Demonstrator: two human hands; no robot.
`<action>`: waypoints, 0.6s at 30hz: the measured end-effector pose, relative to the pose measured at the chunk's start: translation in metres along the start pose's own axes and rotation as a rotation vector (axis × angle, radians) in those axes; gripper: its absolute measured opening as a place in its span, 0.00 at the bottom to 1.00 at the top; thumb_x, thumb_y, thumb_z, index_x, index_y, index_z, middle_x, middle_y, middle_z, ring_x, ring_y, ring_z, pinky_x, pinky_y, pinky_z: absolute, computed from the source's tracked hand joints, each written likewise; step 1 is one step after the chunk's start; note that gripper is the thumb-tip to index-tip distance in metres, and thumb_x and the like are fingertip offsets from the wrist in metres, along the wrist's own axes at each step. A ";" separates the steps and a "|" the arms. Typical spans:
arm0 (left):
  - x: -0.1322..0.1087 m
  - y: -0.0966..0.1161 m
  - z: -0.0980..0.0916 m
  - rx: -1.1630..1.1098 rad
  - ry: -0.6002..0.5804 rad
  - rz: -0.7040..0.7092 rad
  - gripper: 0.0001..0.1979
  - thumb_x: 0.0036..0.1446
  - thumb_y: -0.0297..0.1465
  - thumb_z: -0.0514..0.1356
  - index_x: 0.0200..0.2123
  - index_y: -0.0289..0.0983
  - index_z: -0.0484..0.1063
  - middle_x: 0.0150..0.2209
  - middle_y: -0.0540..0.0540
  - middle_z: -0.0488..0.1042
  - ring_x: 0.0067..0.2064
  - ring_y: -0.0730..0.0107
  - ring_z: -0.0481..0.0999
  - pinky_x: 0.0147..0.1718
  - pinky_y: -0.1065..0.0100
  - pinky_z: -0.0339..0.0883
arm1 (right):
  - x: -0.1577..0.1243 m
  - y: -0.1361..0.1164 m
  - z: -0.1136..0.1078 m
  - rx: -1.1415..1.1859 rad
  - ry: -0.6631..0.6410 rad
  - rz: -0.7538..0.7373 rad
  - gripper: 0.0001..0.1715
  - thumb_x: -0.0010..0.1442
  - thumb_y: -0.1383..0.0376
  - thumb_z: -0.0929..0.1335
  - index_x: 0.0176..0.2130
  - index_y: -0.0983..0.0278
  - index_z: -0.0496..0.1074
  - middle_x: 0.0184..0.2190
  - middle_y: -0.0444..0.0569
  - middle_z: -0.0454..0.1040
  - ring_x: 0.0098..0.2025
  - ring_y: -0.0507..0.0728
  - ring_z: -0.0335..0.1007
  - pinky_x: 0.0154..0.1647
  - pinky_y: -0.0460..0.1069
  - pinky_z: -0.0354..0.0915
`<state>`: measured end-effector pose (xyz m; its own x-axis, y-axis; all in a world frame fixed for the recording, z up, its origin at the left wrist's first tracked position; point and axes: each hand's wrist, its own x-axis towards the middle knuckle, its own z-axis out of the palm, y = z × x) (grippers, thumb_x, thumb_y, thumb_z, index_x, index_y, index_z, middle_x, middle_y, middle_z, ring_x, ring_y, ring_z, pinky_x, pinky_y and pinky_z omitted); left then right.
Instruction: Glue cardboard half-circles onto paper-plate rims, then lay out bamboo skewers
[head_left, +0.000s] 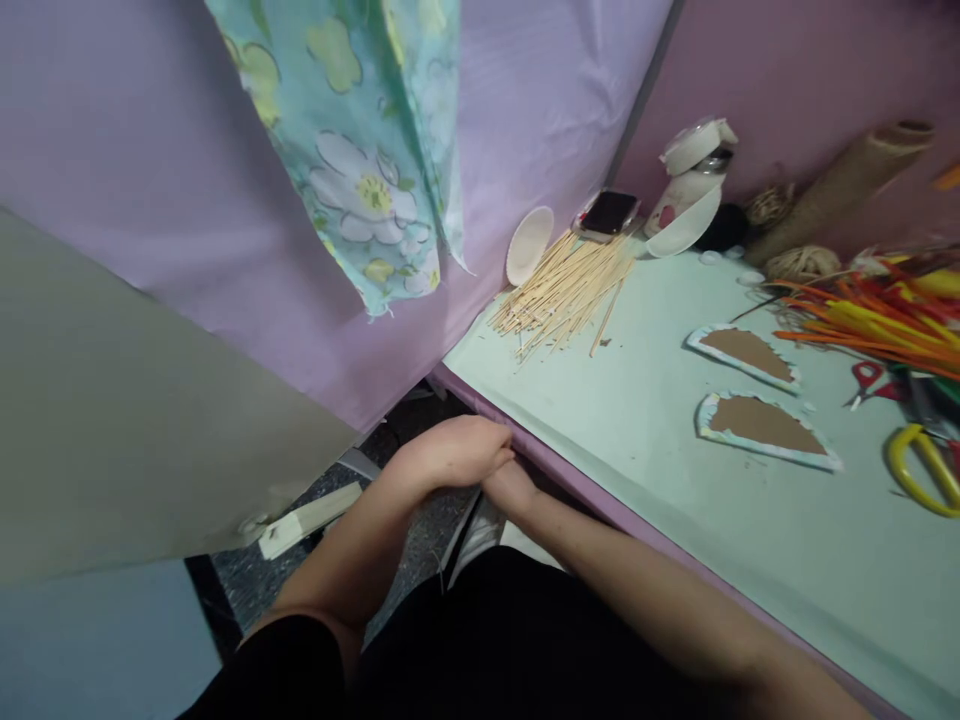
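Observation:
Both my hands meet just below the near left edge of the pale green table (675, 480). My left hand (450, 452) is curled closed, knuckles up, right under the table's purple edge. My right hand (510, 487) lies beneath and against it, mostly hidden, fingers out of sight. What either hand holds, if anything, is hidden. Below them are my dark-clothed legs and a white shoe (476, 530) on the speckled floor.
On the table lie a heap of wooden skewers (566, 290), a paper bowl (529, 245), a phone (609, 213), two brown card pieces with blue trim (761, 425), coloured sticks (877, 315), scissors (926, 465), twine. Purple cloth and floral fabric (360, 150) hang at left.

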<state>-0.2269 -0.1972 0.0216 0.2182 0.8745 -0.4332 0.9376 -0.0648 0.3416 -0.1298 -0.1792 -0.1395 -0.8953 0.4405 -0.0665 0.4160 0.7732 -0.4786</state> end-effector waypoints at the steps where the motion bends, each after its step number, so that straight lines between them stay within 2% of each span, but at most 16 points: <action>1: -0.004 -0.002 0.000 0.031 -0.025 -0.036 0.14 0.60 0.32 0.50 0.35 0.34 0.75 0.36 0.40 0.79 0.36 0.60 0.77 0.33 0.65 0.65 | -0.005 0.001 -0.002 -0.014 -0.016 -0.001 0.12 0.64 0.64 0.66 0.47 0.66 0.72 0.47 0.52 0.73 0.47 0.58 0.70 0.47 0.56 0.69; 4: -0.012 -0.004 0.002 0.118 -0.064 -0.151 0.16 0.58 0.29 0.48 0.33 0.33 0.76 0.34 0.37 0.79 0.34 0.58 0.77 0.30 0.64 0.65 | -0.018 -0.002 -0.012 -0.107 -0.038 -0.035 0.13 0.65 0.70 0.62 0.43 0.67 0.74 0.43 0.56 0.75 0.48 0.62 0.69 0.48 0.57 0.66; 6: -0.014 -0.003 0.004 0.156 -0.063 -0.211 0.16 0.58 0.28 0.48 0.34 0.32 0.76 0.34 0.35 0.79 0.34 0.56 0.78 0.29 0.63 0.66 | -0.023 -0.008 -0.021 -0.186 -0.038 -0.046 0.15 0.65 0.70 0.60 0.44 0.66 0.75 0.43 0.57 0.76 0.49 0.64 0.68 0.48 0.58 0.65; 10: -0.014 0.002 0.008 0.180 -0.035 -0.230 0.17 0.58 0.28 0.47 0.35 0.32 0.77 0.35 0.35 0.79 0.36 0.54 0.79 0.31 0.62 0.67 | -0.017 -0.029 -0.030 -0.242 -0.111 0.049 0.17 0.64 0.70 0.60 0.43 0.67 0.76 0.41 0.60 0.76 0.46 0.64 0.69 0.45 0.57 0.64; 14: -0.016 0.000 0.005 0.167 -0.003 -0.216 0.18 0.60 0.31 0.46 0.34 0.32 0.76 0.35 0.36 0.79 0.36 0.54 0.79 0.31 0.62 0.66 | 0.005 -0.049 -0.020 -0.257 -0.143 0.123 0.18 0.63 0.72 0.59 0.46 0.71 0.75 0.45 0.64 0.75 0.47 0.66 0.70 0.50 0.63 0.61; 18: -0.019 -0.007 -0.001 0.165 0.064 -0.248 0.18 0.62 0.32 0.46 0.34 0.33 0.74 0.33 0.37 0.78 0.34 0.57 0.78 0.30 0.63 0.65 | 0.018 -0.045 0.000 -0.271 -0.151 0.036 0.21 0.64 0.74 0.57 0.51 0.73 0.72 0.50 0.67 0.72 0.50 0.66 0.69 0.51 0.64 0.59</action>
<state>-0.2375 -0.2128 0.0279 -0.0355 0.9014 -0.4314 0.9926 0.0818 0.0893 -0.1647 -0.2056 -0.1192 -0.8842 0.4131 -0.2182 0.4573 0.8606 -0.2242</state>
